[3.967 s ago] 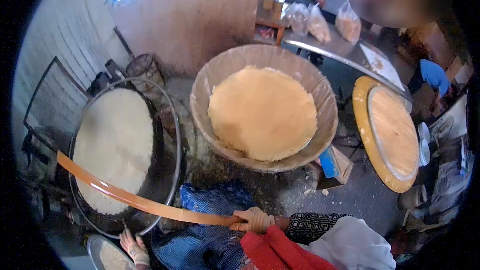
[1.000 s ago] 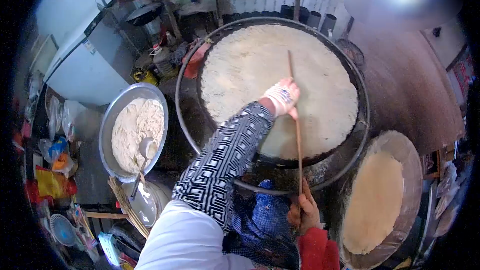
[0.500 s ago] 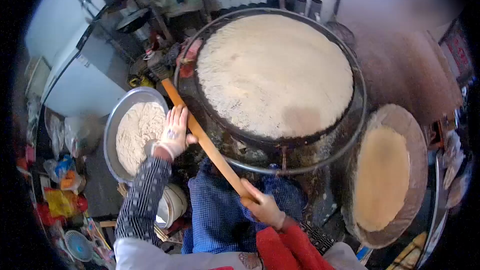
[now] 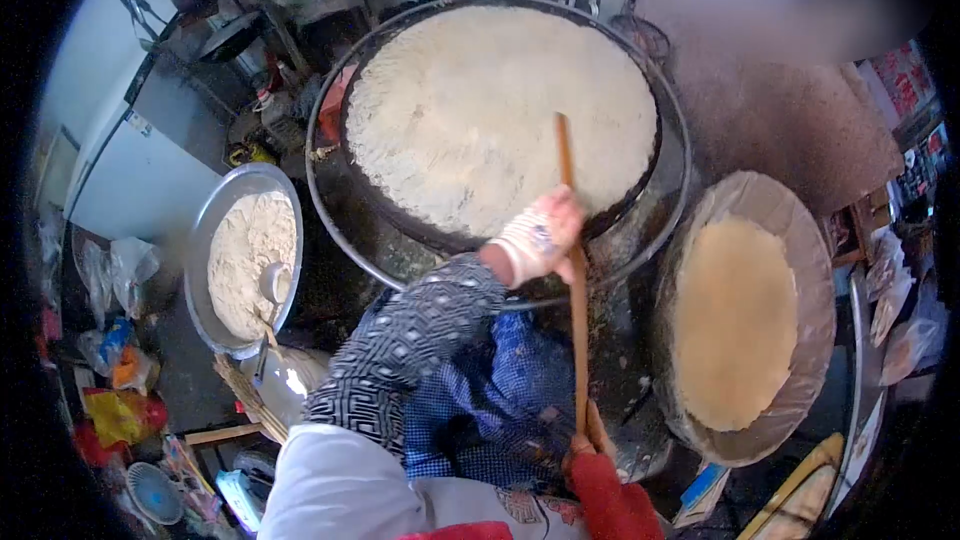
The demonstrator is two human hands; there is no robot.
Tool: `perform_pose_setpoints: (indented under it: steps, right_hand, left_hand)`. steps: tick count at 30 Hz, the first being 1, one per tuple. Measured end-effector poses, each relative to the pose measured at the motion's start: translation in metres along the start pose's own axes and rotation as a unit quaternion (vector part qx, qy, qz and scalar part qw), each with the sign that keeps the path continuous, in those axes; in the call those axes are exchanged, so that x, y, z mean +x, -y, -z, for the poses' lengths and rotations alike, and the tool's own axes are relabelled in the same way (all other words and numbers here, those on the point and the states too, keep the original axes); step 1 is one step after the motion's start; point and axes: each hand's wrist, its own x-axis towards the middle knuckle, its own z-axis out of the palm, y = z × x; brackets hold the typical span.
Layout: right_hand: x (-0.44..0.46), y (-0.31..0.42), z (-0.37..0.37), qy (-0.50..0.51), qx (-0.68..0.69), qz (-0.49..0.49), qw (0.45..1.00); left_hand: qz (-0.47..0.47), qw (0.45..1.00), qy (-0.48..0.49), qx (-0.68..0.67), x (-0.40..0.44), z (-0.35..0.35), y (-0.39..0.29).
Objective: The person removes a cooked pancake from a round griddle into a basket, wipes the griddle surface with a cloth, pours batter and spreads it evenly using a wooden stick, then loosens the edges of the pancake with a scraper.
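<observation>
A long wooden strip [image 4: 579, 340] stands nearly upright in view, its far end over the pale batter layer [image 4: 480, 110] on the large round griddle. Partway along the strip, at the griddle's front edge, my left hand [image 4: 545, 232], in a light wrist wrap or glove, is closed round it. My right hand [image 4: 590, 440], below a red sleeve, holds the strip's near end close to my body; its fingers are partly hidden. A metal ring [image 4: 318, 190] runs round the griddle. Dark marks show through the batter near the front.
At the left, a metal basin [image 4: 200, 290] of dough or thick batter holds a ladle [image 4: 274, 282], with a bucket [image 4: 290, 380] below it. A lined basket [image 4: 815, 320] with a stack of flat round sheets is at the right. Bags and packets lie at the far left.
The strip has swung from slanting up-left beside the griddle to pointing over the batter. My left hand has moved right with it, its fingers now wrapped round it. The view has shifted.
</observation>
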Motion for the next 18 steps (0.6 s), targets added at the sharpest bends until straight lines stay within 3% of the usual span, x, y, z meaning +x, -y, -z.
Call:
perform_pose_setpoints:
  steps: [3, 6, 8, 11, 13, 14, 16, 18]
  right_hand:
    - [0.015, 0.016, -0.016, 0.123, 0.050, -0.059, 0.989]
    - [0.053, -0.001, -0.034, 0.235, -0.045, 0.048, 0.970]
    - [0.071, 0.016, -0.072, 0.247, -0.119, 0.031, 0.961]
    - [0.082, 0.077, -0.098, 0.306, -0.254, 0.161, 0.903]
    - [0.081, 0.107, -0.100, 0.228, -0.421, 0.276, 0.834]
    - [0.085, 0.117, -0.094, 0.185, -0.501, 0.327, 0.780]
    - [0.111, 0.118, -0.071, 0.131, -0.551, 0.336, 0.753]
    - [0.139, 0.125, -0.035, 0.072, -0.601, 0.331, 0.724]
  left_hand:
    - [0.108, 0.993, -0.051, 0.000, -0.071, 0.002, 0.023]
    - [0.151, 0.979, -0.140, 0.012, -0.144, 0.012, 0.053]
    - [0.237, 0.968, -0.078, 0.009, -0.189, 0.025, 0.073]
    - [0.330, 0.931, -0.157, 0.009, -0.252, 0.050, 0.063]
    - [0.338, 0.912, -0.226, 0.056, -0.282, 0.039, 0.065]
    - [0.326, 0.920, -0.210, 0.051, -0.289, 0.029, 0.070]
    - [0.298, 0.953, 0.010, 0.055, -0.296, -0.005, 0.073]
    - [0.288, 0.952, 0.086, 0.060, -0.288, -0.004, 0.076]
